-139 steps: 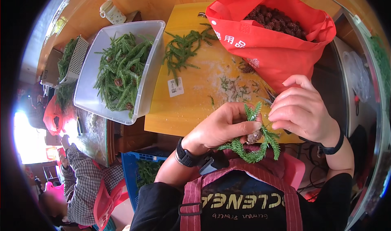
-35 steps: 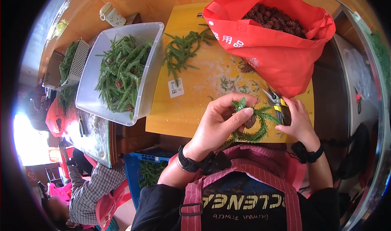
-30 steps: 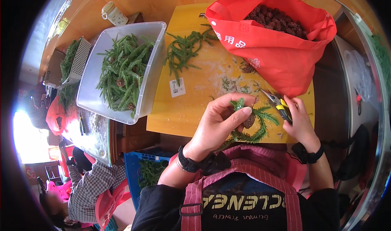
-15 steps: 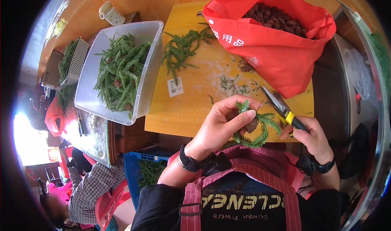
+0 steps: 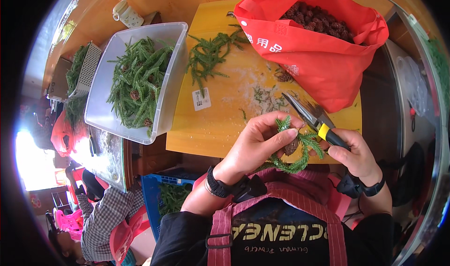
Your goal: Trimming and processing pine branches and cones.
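Pinching a curved green needled sprig [image 5: 302,162] and a brown pine cone [image 5: 291,147] between thumb and fingers, the left hand [image 5: 262,138] held both on the wearer's side of the red fabric bag [image 5: 323,64]. The right hand [image 5: 355,157] was closed around black-and-yellow-handled steel pliers [image 5: 322,130], just beside the sprig, their tips near the bag; whether their jaws gaped could not be told.

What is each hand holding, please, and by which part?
The left hand pinches the green sprig beside the pine cone; the right hand holds the pliers by their black-and-yellow handles.
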{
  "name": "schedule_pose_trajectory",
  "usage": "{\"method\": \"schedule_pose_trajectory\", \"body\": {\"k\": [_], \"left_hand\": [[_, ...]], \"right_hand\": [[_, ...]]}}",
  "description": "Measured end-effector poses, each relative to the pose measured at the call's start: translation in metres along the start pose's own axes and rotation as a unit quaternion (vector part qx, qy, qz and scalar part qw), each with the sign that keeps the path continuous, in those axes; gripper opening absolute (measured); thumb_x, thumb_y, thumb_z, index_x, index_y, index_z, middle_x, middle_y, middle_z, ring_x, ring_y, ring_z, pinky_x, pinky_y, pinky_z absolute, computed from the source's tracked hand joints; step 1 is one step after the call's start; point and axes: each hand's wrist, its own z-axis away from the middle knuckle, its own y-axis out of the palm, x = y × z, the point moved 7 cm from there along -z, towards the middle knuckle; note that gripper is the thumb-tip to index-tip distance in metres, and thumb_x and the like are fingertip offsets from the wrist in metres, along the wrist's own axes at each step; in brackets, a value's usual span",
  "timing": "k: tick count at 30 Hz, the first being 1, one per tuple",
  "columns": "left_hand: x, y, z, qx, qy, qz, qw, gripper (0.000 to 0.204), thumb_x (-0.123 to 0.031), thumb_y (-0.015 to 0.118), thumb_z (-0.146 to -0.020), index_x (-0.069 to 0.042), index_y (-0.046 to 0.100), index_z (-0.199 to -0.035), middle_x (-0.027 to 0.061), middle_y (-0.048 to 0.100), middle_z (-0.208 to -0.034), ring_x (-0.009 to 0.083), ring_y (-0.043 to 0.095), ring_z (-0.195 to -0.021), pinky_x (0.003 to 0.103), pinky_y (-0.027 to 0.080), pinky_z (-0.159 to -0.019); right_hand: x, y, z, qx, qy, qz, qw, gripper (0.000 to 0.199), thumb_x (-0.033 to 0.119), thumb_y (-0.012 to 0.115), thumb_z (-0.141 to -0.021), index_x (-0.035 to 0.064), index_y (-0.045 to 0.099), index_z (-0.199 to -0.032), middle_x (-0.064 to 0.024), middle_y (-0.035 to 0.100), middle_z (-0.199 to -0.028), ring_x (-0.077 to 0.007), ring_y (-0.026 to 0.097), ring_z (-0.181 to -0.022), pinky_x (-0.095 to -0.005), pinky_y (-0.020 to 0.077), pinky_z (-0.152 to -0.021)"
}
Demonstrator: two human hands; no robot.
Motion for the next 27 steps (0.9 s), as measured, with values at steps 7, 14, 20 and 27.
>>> {"method": "schedule_pose_trajectory", "body": {"k": [7, 14, 20, 27], "left_hand": [[0.001, 0.0, -0.001, 0.009, -0.002, 0.022, 1.0, 0.016, -0.011, 0.056, -0.089, -0.003, 0.058, -0.103, -0.0056, 0.054, -0.074, 0.0003, 0.047, -0.065, 0.016, 0.039, -0.057], [0.004, -0.001, -0.001, 0.014, -0.014, 0.011, 1.0, 0.015, -0.008, 0.054, -0.089, -0.002, 0.058, -0.103, -0.0019, 0.054, -0.071, 0.0031, 0.046, -0.058, 0.017, 0.037, -0.051], [0.007, -0.003, -0.002, 0.012, -0.015, -0.002, 1.0, 0.017, -0.012, 0.056, -0.089, -0.003, 0.058, -0.104, -0.0042, 0.054, -0.068, 0.0011, 0.048, -0.059, 0.015, 0.038, -0.051], [0.004, -0.01, 0.0, -0.035, -0.013, -0.053, 0.998, 0.018, -0.008, 0.053, -0.089, -0.001, 0.057, -0.106, 0.0002, 0.058, -0.081, 0.0051, 0.05, -0.063, 0.017, 0.04, -0.052]], "right_hand": [[0.008, 0.0, -0.004, -0.002, -0.035, 0.07, 0.997, 0.023, 0.018, 0.058, -0.084, -0.0037, 0.06, -0.093, 0.0027, 0.048, -0.06, -0.003, 0.041, -0.057, -0.0201, 0.0349, -0.052], [0.017, 0.002, -0.008, -0.008, -0.055, 0.127, 0.99, 0.02, 0.019, 0.059, -0.083, 0.0008, 0.057, -0.075, -0.0008, 0.047, -0.054, -0.0058, 0.042, -0.051, -0.0229, 0.0336, -0.048], [0.008, 0.0, -0.006, -0.005, 0.018, 0.133, 0.991, 0.017, 0.016, 0.056, -0.081, -0.0004, 0.057, -0.077, 0.0023, 0.048, -0.056, -0.0059, 0.041, -0.05, -0.0226, 0.0334, -0.047], [0.015, -0.012, -0.008, -0.163, -0.095, 0.313, 0.931, 0.012, 0.009, 0.059, -0.079, -0.0008, 0.054, -0.074, -0.0022, 0.045, -0.052, -0.0079, 0.041, -0.048, -0.0261, 0.0347, -0.046]]}}
